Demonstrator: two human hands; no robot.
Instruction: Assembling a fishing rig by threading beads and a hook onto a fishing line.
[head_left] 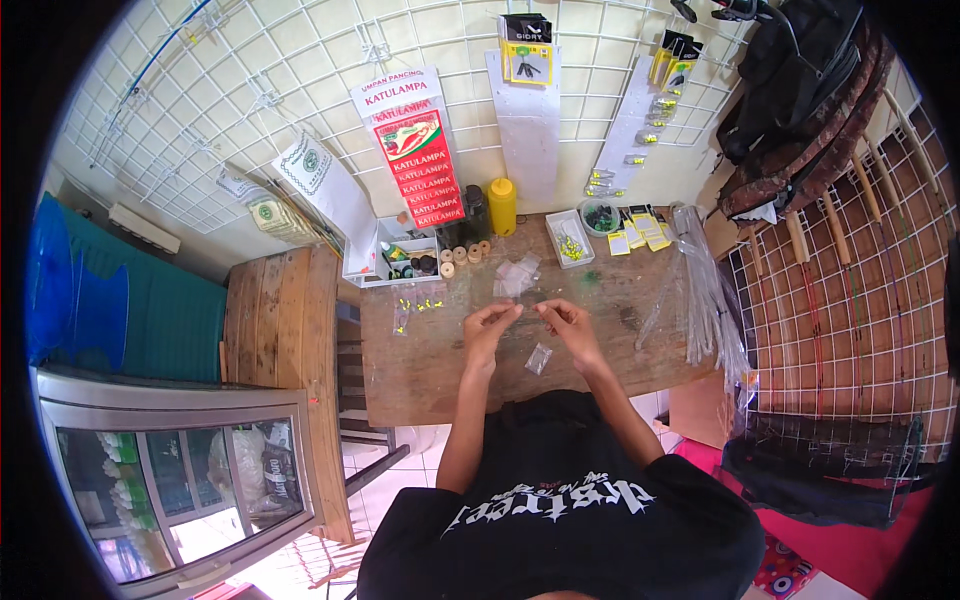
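Above the middle of the wooden table [440, 370], my left hand [486, 328] and my right hand [570, 330] face each other, fingertips pinched and nearly meeting. Whatever they hold is too small to make out. Between my wrists lies a small clear plastic packet [538, 358] with greyish contents. Just beyond my fingertips is a loose pile of clear plastic bags [517, 277]. To the left, clear packets [403, 318] with small yellow-green pieces rest on the table. A white tray [588, 262] holding more yellow-green pieces stands farther back on the right.
Along the back stand a white box [362, 272], several wooden rounds [460, 256], a yellow bottle [502, 207], a round tub [602, 217] and yellow cards [655, 232]. Long clear plastic sleeves [700, 290] hang over the right side. A white wire grid [310, 60] carries hanging packages.
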